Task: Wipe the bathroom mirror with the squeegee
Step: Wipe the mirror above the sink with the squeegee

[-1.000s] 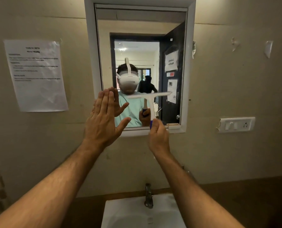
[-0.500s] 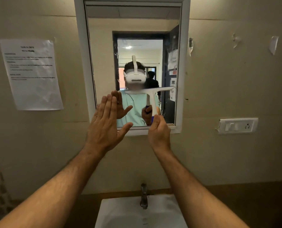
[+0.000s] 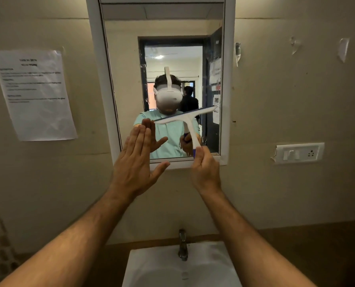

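A white-framed mirror (image 3: 122, 65) hangs on the beige wall straight ahead. My right hand (image 3: 205, 168) grips the blue end of a white T-shaped squeegee (image 3: 186, 119) by its handle. The blade lies across the lower middle of the glass, its right end tilted upward. My left hand (image 3: 135, 160) is raised flat with fingers together and thumb out, over the mirror's lower left corner. Whether the palm touches the glass is unclear. The glass reflects a person in a headset and both hands.
A white sink (image 3: 158, 268) with a metal tap (image 3: 182, 245) sits directly below. A printed paper sheet (image 3: 34, 94) is taped to the wall on the left. A white switch plate (image 3: 299, 152) is on the right wall. A second person shows in the reflection.
The squeegee blade has tilted, its right end rising, and my right hand has shifted a little up and right. My left hand stays flat near the lower left of the mirror.
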The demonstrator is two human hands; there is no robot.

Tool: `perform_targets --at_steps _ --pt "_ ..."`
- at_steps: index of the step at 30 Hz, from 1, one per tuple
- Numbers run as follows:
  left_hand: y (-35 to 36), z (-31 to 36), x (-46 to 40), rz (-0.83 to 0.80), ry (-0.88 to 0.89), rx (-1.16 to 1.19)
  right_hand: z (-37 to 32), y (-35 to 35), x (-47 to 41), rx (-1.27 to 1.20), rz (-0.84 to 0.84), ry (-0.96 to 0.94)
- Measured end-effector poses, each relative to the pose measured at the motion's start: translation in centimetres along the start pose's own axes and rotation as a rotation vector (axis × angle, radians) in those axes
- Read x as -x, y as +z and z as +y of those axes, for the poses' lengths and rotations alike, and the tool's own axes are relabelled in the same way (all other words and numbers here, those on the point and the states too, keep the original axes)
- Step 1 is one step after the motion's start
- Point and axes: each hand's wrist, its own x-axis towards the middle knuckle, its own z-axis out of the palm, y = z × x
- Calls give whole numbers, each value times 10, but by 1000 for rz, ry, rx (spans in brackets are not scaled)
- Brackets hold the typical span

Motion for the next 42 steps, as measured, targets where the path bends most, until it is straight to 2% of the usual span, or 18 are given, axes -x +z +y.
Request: perform_targets --at_steps 3,10,19,27,34,42 --pt "-2 3 -6 35 7 14 -2 4 0 -5 -3 47" --pt "-4 -4 -2 50 21 25 35 13 66 -32 -10 138" --pt "-6 -1 -6 63 15 36 -6 9 14 -6 12 71" --pt "-11 4 -5 42 12 15 39 11 63 -43 14 184" --pt "-9 5 -3 43 25 7 9 8 33 -44 40 71" --pt "-3 -2 5 40 23 10 39 13 60 -39 41 171"
